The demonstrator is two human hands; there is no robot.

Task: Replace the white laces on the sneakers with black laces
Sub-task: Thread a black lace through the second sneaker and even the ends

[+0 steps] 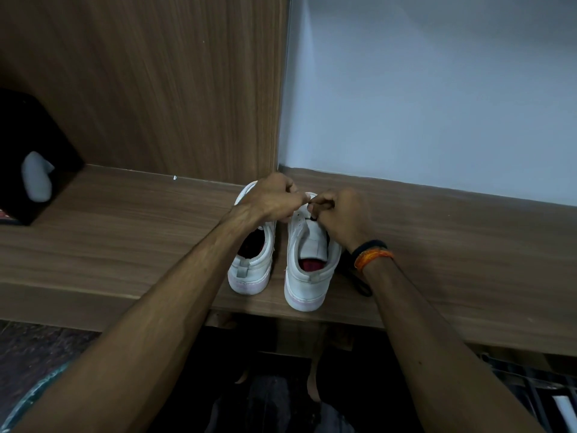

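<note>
Two white sneakers stand side by side on a wooden shelf, heels toward me. Over the toe end of the right sneaker both hands meet. My right hand has its fingers curled and pinches a black lace at the upper eyelets. My left hand reaches across the left sneaker, its fingers curled at the same spot; what it pinches is hidden. More black lace trails on the shelf beside the right sneaker, under my right wrist.
A black box with a pale grey object on it stands at the shelf's far left. A wood panel and a pale wall close the back. Dark floor lies below the shelf edge.
</note>
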